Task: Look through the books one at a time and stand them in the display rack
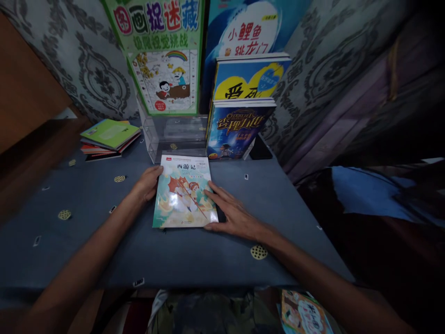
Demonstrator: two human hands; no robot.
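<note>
We have a book (184, 192) lying flat on the blue table (86, 241), cover up, dead centre in front of us. Our left hand (148, 183) sits at the book's nine o'clock edge, fingers curled together against the upper left corner, touching it. Our right hand (232, 213) lies at four o'clock, fingers spread apart and pressed flat, fingertips on the cover's right edge, palm on the cloth. Neither hand is clamped round the book; both merely rest on it. At twelve o'clock, just beyond the book, stands a clear rack (174, 134), with upright books (239, 125) at one o'clock and a green poster book (163, 55) behind. Out at ten o'clock, well apart, a small stack (109, 138) lies flat.
</note>
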